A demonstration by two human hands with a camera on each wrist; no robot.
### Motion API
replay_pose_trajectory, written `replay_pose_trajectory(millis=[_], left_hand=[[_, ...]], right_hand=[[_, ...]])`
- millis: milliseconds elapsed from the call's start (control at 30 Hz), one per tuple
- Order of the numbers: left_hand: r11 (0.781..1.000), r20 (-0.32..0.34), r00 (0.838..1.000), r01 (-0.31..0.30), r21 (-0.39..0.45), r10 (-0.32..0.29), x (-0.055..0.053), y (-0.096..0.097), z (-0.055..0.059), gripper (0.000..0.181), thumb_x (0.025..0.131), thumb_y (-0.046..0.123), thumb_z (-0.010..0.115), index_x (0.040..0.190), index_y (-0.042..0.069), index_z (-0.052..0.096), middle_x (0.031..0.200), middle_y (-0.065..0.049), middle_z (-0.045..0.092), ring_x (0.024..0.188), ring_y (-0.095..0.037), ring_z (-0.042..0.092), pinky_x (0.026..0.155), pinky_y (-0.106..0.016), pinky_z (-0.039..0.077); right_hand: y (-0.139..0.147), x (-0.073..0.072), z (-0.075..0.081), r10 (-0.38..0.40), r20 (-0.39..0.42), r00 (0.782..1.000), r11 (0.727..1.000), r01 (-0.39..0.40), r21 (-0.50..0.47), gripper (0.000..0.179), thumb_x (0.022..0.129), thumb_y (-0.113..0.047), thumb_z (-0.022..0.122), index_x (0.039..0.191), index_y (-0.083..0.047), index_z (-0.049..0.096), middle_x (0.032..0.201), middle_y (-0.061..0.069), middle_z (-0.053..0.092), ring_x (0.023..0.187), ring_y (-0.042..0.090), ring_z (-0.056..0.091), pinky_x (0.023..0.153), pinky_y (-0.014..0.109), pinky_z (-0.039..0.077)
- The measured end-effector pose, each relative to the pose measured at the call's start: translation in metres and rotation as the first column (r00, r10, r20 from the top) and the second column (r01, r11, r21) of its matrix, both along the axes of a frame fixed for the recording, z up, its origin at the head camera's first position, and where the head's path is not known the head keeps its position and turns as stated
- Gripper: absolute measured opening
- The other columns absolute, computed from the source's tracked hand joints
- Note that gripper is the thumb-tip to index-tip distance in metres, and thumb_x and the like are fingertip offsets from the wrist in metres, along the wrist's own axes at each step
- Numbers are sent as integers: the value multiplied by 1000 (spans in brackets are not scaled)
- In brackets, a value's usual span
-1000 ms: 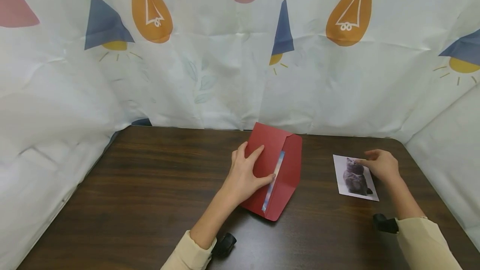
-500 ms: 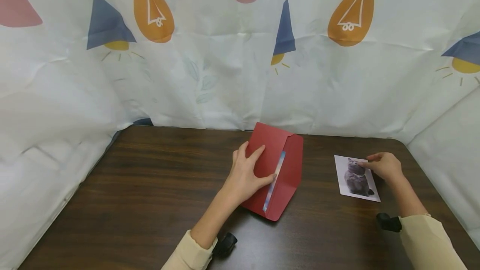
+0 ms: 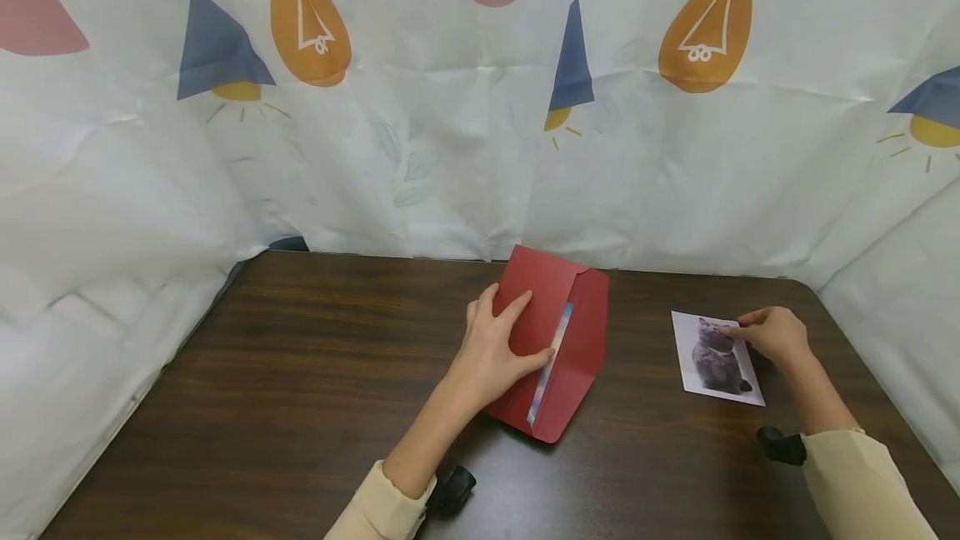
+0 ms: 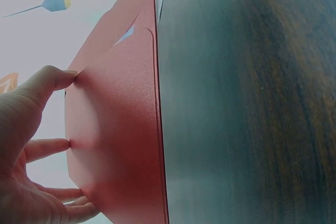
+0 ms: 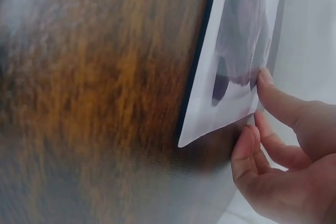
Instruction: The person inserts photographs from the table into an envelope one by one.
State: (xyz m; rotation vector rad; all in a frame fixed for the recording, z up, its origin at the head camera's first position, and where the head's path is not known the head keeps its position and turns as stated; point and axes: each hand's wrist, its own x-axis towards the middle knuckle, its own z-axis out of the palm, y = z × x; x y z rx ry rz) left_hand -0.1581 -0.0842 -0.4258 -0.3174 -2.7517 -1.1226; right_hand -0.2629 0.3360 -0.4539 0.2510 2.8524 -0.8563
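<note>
A red envelope (image 3: 528,269) lies tilted on the table, its flap (image 3: 588,340) folded out to the right. From the opening shows the edge of a blue-and-white card (image 3: 538,394). My left hand (image 3: 491,352) rests on the envelope with spread fingers, thumb tip at the opening; in the left wrist view these fingertips press on the red paper (image 4: 121,124). Farther right is a photo of a grey cat (image 3: 716,365). My right hand (image 3: 780,333) pinches its right edge, thumb (image 5: 278,95) on the printed side and fingers at the underside.
Dark wood table (image 3: 300,407) surrounds both items. Behind it hangs a white curtain (image 3: 465,173) printed with lamps and bulbs, which also runs along the left and right sides. Black wrist cameras (image 3: 452,490) sit at both cuffs.
The right hand and the cat photo shift very slightly right, in step with a small drift of the whole view. The left hand and the envelope hold their places.
</note>
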Motion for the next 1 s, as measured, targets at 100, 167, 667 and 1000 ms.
replay_pose_trajectory(millis=[100, 167, 667, 1000], left_hand=[[1000, 3, 1000, -2, 2, 2, 0, 0, 0, 76, 86, 32, 87, 152, 9, 56, 160, -26, 35, 137, -41, 38, 93, -51, 60], [1000, 6, 1000, -2, 0, 2, 0, 0, 0, 77, 86, 32, 87, 152, 9, 56, 160, -26, 35, 137, -41, 38, 93, -51, 61], [1000, 6, 1000, -2, -2, 2, -1, 1, -1, 76, 87, 33, 87, 152, 9, 56, 161, -25, 35, 137, -41, 38, 93, -50, 60], [1000, 2, 1000, 2, -2, -2, 0, 1, -1, 75, 87, 32, 87, 152, 9, 57, 160, -26, 35, 136, -41, 38, 94, -51, 60]], right_hand=[[0, 0, 1, -5, 5, 1000, 1000, 5, -10, 54, 94, -25, 78, 118, 21, 60, 120, 44, 58, 102, 52, 56, 80, 55, 51], [0, 0, 0, -11, 2, 1000, 1000, 11, -19, 54, 93, -24, 79, 117, 21, 60, 114, 41, 60, 99, 48, 56, 75, 48, 50], [7, -3, 0, 49, -48, 998, 991, -55, -124, 45, 94, -11, 77, 115, 21, 54, 84, 12, 71, 70, 12, 61, 60, 26, 52], [11, -4, -2, 141, -77, 987, 976, -152, -154, 36, 100, 0, 64, 125, 26, 56, 102, 33, 72, 79, 14, 68, 65, 24, 60]])
